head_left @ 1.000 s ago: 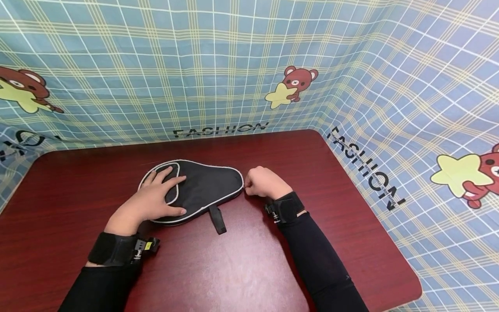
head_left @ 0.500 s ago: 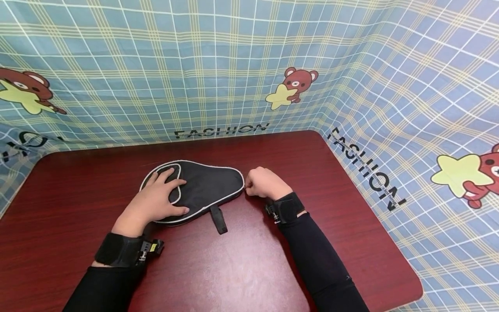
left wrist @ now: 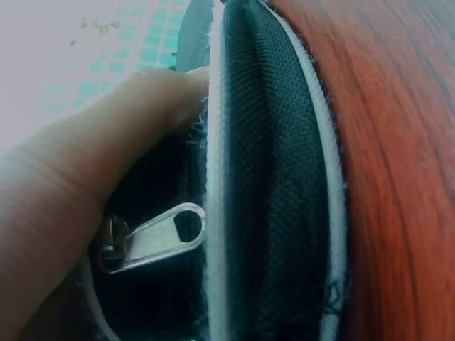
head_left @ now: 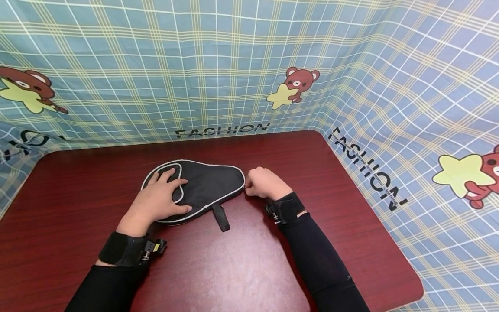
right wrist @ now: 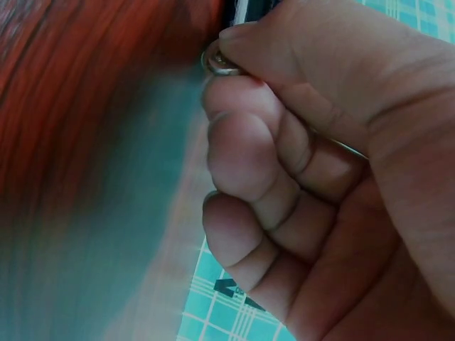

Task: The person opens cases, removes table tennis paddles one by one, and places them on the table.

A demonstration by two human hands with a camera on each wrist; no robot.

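Observation:
A black table tennis paddle case (head_left: 210, 182) with white piping lies flat on the table, its narrow end to the right. My left hand (head_left: 156, 197) rests spread over the wide end, by the curved pocket seam, with the thumb at the near edge. In the left wrist view a metal zipper pull (left wrist: 160, 238) shows on the case's front below the thumb. At the narrow tip, my right hand (head_left: 267, 182) has its fingers curled. The right wrist view has its thumb and forefinger pinching a small metal ring (right wrist: 215, 60) at the case's end, partly hidden by the fingertips.
A short black strap (head_left: 221, 217) sticks out from the case's near side onto the dark red table (head_left: 234, 268). Behind and to the right of the table hangs a blue plaid cloth (head_left: 218, 65) printed with bears.
My left hand and forearm have slid slightly to the right over the wide end, and the strap's free end has shifted a little right. My right hand keeps its pinch at the tip.

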